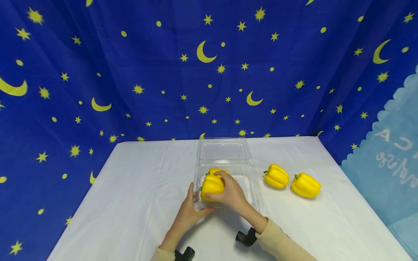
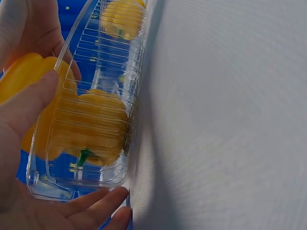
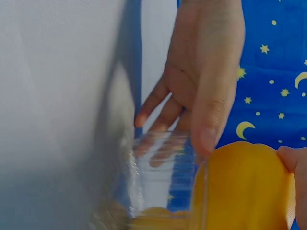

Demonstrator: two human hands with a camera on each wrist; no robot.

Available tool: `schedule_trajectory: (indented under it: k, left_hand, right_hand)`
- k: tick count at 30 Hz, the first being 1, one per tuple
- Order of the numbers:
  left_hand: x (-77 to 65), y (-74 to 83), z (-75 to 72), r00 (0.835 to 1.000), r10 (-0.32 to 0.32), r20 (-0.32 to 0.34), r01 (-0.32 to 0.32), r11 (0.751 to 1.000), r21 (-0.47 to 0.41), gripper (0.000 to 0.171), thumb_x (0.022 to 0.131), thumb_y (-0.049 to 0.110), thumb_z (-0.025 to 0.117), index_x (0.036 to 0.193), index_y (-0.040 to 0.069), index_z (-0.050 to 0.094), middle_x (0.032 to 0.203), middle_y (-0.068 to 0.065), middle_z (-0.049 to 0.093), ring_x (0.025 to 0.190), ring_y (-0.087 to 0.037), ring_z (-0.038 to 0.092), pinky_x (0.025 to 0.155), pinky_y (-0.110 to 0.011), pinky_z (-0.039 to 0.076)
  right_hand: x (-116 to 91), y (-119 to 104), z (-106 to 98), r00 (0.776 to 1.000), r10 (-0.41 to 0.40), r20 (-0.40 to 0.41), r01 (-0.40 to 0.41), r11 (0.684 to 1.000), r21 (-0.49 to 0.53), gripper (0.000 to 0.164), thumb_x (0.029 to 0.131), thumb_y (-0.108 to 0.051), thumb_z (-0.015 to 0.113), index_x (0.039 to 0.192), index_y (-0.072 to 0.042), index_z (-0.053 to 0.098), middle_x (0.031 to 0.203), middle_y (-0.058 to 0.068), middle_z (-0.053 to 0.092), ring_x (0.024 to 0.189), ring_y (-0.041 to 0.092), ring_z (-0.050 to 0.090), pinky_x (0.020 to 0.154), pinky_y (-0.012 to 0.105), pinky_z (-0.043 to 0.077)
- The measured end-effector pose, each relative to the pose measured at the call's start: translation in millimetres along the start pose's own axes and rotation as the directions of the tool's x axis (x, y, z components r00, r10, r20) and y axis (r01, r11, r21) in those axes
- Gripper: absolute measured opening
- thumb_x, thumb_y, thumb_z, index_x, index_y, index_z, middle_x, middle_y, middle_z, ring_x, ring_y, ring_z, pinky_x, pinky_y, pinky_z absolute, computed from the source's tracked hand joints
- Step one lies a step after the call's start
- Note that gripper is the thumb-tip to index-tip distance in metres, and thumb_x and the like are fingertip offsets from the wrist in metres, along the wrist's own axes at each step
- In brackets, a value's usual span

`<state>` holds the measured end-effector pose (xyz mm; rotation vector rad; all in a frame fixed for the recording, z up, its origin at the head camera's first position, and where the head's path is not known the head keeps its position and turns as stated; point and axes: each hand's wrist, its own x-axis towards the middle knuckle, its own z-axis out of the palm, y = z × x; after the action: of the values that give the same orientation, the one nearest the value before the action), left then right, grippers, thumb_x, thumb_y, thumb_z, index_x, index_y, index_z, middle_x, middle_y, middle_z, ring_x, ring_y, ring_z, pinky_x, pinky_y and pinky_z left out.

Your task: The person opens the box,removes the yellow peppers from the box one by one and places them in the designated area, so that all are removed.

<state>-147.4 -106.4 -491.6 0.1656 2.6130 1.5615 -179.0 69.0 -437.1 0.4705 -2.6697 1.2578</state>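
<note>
Holding pepper (image 1: 210,186) (yellow), right fingers (image 1: 223,175), clear container (image 1: 243,181)

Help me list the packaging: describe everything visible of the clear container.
The container is transparent and plastic-looking, rectangular, with ribbed walls and a lid joined at its far edge, lying open behind it. It rests on the white tablecloth. The left hand touches its near left corner. One yellow pepper lies inside its left part; whether the held pepper, in the right hand, touches the container is unclear.
</note>
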Motion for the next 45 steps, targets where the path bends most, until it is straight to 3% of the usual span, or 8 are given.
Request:
schedule_trajectory:
  k: [15,22,45]
  left_hand:
    - [-1.2,2.0,0.9,1.0,-0.006,-0.009,0.006,1.0,0.0,0.117,0.073,0.041,0.08,0.151,-0.001,0.004,0.142,-0.029,0.042,0.124,-0.042,0.051,0.101,-0.057,0.043]
    - [0.0,2.7,1.4,1.0,-0.022,-0.019,0.022,1.0,0.006,0.117,0.072,0.041,0.081,0.152,0.0,0.005,0.143,-0.028,0.042,0.125,-0.042,0.051,0.103,-0.057,0.041]
    - [-2.5,5.4,1.2,0.998,-0.06,-0.014,0.06,0.998,0.032,0.116,0.074,0.04,0.079,0.152,0.003,0.003,0.145,-0.028,0.04,0.127,-0.042,0.048,0.105,-0.057,0.039]
  right_hand:
    - [3,3,-30,0.996,0.076,-0.041,-0.075,0.997,0.02,0.066,0.063,-0.026,0.088,0.119,-0.008,0.058,0.103,0.012,0.068,0.082,0.018,0.061,0.07,0.03,0.051]
    - [4,9,-49,0.994,0.099,-0.045,-0.098,0.995,0.03,0.065,0.068,-0.025,0.085,0.123,-0.006,0.056,0.105,0.015,0.067,0.083,0.021,0.061,0.069,0.028,0.051]
    - [-5,51,-118,0.962,0.254,-0.096,-0.258,0.965,-0.034,0.065,0.077,-0.029,0.078,0.13,-0.006,0.047,0.11,0.024,0.062,0.087,0.029,0.061,0.068,0.028,0.05]
